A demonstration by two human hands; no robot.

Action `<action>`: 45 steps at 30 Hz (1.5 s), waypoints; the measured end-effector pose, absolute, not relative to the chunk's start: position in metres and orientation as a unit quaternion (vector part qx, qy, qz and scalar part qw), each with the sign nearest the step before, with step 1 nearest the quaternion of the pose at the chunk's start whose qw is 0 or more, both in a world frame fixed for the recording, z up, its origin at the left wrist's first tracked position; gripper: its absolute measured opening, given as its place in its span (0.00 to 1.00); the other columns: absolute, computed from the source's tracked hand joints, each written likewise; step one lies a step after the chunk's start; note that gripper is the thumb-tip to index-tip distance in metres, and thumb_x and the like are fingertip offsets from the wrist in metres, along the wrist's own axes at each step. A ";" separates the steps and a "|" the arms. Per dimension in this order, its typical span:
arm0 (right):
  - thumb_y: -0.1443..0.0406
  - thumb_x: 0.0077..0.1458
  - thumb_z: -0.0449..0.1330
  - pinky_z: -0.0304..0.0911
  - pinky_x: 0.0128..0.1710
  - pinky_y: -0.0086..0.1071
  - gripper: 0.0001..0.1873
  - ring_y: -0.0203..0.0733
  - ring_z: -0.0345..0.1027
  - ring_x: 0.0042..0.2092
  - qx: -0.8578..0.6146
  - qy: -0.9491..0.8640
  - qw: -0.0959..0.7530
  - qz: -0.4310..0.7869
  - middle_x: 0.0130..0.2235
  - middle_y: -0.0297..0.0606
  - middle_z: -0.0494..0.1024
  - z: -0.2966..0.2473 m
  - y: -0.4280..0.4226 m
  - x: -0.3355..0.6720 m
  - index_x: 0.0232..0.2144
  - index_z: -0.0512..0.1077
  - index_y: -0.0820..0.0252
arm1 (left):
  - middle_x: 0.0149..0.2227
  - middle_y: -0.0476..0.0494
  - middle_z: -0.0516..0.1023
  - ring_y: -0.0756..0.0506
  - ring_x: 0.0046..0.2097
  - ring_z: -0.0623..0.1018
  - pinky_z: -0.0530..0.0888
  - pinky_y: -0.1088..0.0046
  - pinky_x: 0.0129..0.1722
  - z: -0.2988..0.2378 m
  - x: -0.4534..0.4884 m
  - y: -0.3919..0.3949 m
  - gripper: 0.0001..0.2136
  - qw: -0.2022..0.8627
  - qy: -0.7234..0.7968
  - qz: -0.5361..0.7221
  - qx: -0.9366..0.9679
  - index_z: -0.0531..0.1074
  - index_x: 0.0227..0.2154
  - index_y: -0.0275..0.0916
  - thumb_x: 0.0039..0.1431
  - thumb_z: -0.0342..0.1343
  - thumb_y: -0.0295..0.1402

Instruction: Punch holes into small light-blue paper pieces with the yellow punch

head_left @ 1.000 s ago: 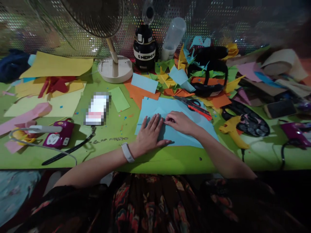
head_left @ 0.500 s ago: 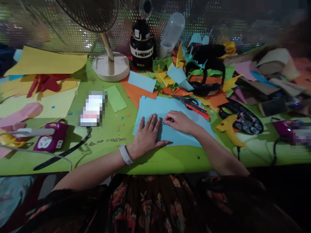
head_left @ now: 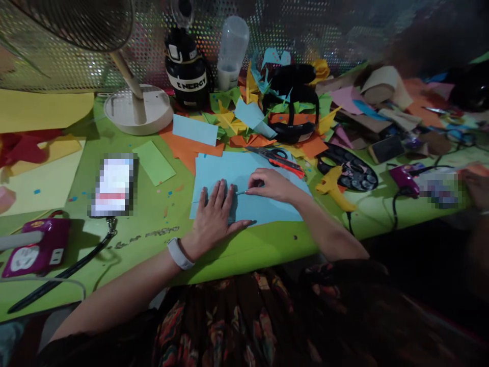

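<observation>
On the table lies a sheet of light-blue paper. My left hand rests flat on it, fingers spread, a light wristband on the wrist. A thin line crosses the sheet by the left fingers. My right hand is closed in a pinch, to the right of the left fingers. From its fingertips a thin light-blue strip, apparently paper, points toward my left hand. Behind the right hand, a red and black utility knife lies on the sheet's far edge, beside black-handled scissors.
A yellow glue gun and a black palette-like tray lie to the right. Leftward are a phone and a fan. A black bottle and paper scraps stand behind. Another person's hand shows far right.
My view has swung to the right, bringing another person's hand in. My right hand has moved slightly away from my left fingers, and more of the thin strip shows. My left hand stays flat.
</observation>
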State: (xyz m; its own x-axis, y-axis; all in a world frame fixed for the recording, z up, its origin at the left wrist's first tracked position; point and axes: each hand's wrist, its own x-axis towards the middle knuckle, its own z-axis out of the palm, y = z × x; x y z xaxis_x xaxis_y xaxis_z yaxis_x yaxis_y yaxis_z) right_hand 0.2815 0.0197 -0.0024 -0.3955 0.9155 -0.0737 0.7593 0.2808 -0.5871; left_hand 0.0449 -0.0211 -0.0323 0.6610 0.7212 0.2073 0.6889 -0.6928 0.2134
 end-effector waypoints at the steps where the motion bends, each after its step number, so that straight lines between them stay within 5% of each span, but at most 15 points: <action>1: 0.58 0.54 0.66 0.56 0.35 0.29 0.11 0.36 0.66 0.35 -0.542 -0.779 0.144 0.281 0.34 0.36 0.74 -0.004 0.020 0.281 0.31 0.76 0.60 | 0.68 0.23 0.51 0.30 0.69 0.53 0.47 0.42 0.65 -0.032 0.045 -0.021 0.43 0.057 0.389 0.136 0.910 0.47 0.68 0.34 0.59 0.43 0.61; 9: 0.56 0.53 0.64 0.52 0.30 0.29 0.13 0.35 0.64 0.33 -0.594 -0.736 0.104 0.308 0.33 0.36 0.75 -0.001 0.023 0.288 0.30 0.75 0.60 | 0.70 0.27 0.48 0.30 0.69 0.52 0.47 0.43 0.66 -0.028 0.045 -0.021 0.42 0.056 0.400 0.105 0.909 0.51 0.67 0.36 0.58 0.42 0.62; 16: 0.54 0.53 0.62 0.50 0.28 0.29 0.14 0.36 0.64 0.31 -0.611 -0.723 0.072 0.313 0.29 0.35 0.74 -0.003 0.026 0.301 0.28 0.74 0.60 | 0.69 0.38 0.54 0.33 0.69 0.55 0.42 0.43 0.66 -0.030 0.045 -0.020 0.41 0.061 0.378 0.118 0.916 0.42 0.69 0.44 0.60 0.41 0.61; 29: 0.57 0.54 0.62 0.57 0.30 0.30 0.11 0.38 0.68 0.33 -0.637 -0.708 0.041 0.303 0.31 0.36 0.78 0.017 0.022 0.313 0.28 0.74 0.59 | 0.69 0.40 0.53 0.33 0.69 0.54 0.44 0.42 0.66 -0.030 0.046 -0.019 0.38 0.044 0.380 0.104 0.918 0.44 0.69 0.46 0.62 0.42 0.59; 32: 0.57 0.58 0.59 0.62 0.36 0.33 0.12 0.41 0.71 0.36 -0.664 -0.705 0.124 0.217 0.34 0.39 0.79 0.021 0.011 0.302 0.33 0.76 0.59 | 0.70 0.40 0.53 0.33 0.69 0.54 0.44 0.42 0.66 -0.030 0.045 -0.019 0.38 0.041 0.379 0.101 0.919 0.46 0.69 0.45 0.62 0.41 0.60; 35: 0.53 0.64 0.51 0.62 0.53 0.40 0.22 0.47 0.69 0.53 -0.615 -0.755 0.196 0.115 0.51 0.46 0.77 0.012 -0.011 0.273 0.50 0.73 0.62 | 0.69 0.40 0.53 0.33 0.69 0.54 0.45 0.42 0.65 -0.031 0.044 -0.018 0.37 0.041 0.376 0.097 0.921 0.47 0.69 0.45 0.62 0.41 0.59; 39: 0.42 0.62 0.45 0.47 0.67 0.47 0.44 0.54 0.48 0.69 -0.512 -0.847 0.112 0.089 0.67 0.55 0.56 -0.013 -0.038 0.237 0.65 0.56 0.72 | 0.69 0.40 0.53 0.33 0.69 0.54 0.43 0.42 0.66 -0.033 0.043 -0.017 0.35 0.030 0.366 0.086 0.926 0.48 0.69 0.42 0.64 0.42 0.55; 45: 0.39 0.61 0.37 0.41 0.69 0.47 0.50 0.54 0.41 0.70 -0.524 -0.844 0.082 0.087 0.68 0.58 0.51 -0.029 -0.045 0.233 0.66 0.52 0.78 | 0.69 0.38 0.52 0.34 0.70 0.52 0.40 0.44 0.67 -0.036 0.042 -0.016 0.37 0.020 0.365 0.091 0.926 0.44 0.69 0.37 0.64 0.41 0.53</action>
State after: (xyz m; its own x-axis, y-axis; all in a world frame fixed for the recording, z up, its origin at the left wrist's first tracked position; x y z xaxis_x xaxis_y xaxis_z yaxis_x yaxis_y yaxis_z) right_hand 0.2332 -0.0450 -0.0289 -0.4383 0.8976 0.0477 0.8691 0.4367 -0.2323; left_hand 0.0419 -0.0159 -0.0357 0.7162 0.6807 0.1543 0.6732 -0.7320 0.1047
